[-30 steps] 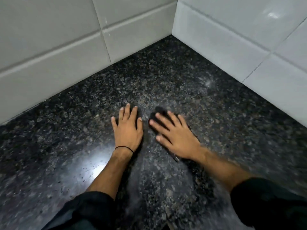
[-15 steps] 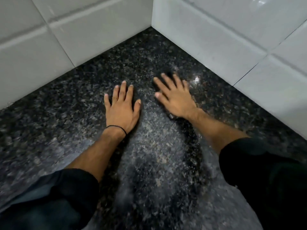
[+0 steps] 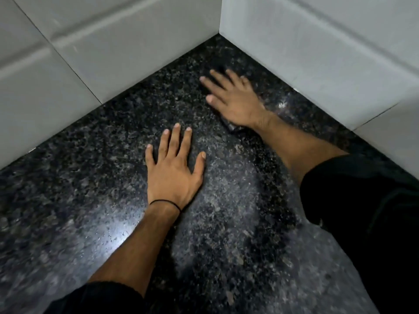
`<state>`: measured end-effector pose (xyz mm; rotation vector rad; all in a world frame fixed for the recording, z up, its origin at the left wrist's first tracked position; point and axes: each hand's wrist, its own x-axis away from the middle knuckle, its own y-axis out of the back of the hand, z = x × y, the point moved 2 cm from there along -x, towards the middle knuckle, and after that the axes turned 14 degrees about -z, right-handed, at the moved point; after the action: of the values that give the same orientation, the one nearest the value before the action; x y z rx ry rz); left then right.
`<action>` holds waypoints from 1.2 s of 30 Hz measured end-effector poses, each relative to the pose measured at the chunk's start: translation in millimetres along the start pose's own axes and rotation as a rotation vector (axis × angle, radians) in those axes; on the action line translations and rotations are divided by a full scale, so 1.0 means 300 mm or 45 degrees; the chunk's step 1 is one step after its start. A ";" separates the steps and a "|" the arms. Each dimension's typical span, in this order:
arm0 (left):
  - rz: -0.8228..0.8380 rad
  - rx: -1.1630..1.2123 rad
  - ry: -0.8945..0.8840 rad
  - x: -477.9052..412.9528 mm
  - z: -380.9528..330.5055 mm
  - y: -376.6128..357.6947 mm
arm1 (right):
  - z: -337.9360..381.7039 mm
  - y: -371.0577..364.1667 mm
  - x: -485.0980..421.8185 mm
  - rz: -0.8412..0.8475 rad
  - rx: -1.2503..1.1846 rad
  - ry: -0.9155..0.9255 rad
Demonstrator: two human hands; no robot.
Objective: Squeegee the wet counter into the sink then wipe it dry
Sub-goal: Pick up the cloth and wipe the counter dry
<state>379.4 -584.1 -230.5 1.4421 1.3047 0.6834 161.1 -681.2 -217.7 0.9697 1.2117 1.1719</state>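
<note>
Left hand (image 3: pixel 172 175) spread flat on black speckled granite tabletop (image 3: pixel 90 177); right hand (image 3: pixel 233 103) flat too, pressing dark cloth (image 3: pixel 233 128) near the corner.

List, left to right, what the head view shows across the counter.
left tiled wall → left hand, flat on the granite → right hand, flat near the corner → right tiled wall

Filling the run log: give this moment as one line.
left hand: flat on counter | right hand: flat by wall corner, dark cloth under palm | sink: not in view
</note>
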 end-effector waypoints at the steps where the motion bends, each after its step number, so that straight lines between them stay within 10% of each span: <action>1: -0.004 0.002 0.003 -0.003 0.002 0.000 | 0.032 -0.006 0.026 0.014 -0.013 0.186; 5: -0.002 0.002 0.004 -0.038 0.010 0.003 | -0.103 0.054 0.058 0.099 -0.049 0.583; 13: 0.042 -0.006 0.039 -0.039 0.029 -0.010 | -0.149 0.057 0.383 -0.097 0.026 -0.411; 19: 0.060 -0.011 0.030 -0.050 0.039 0.017 | -0.106 0.174 0.713 0.160 -0.079 0.336; 26: 0.035 0.011 -0.013 -0.069 0.014 0.043 | -0.300 0.217 0.743 -0.104 0.153 -0.810; 33: 0.023 0.116 -0.007 0.048 -0.096 0.122 | -0.004 0.235 0.989 0.149 -0.066 0.258; 36: 0.058 0.180 -0.230 0.198 -0.250 0.142 | -0.238 0.279 0.990 0.117 -0.009 0.144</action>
<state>341.9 -499.9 -180.8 1.6126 1.2013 0.4855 71.3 -378.2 -195.8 0.9727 1.2624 1.3178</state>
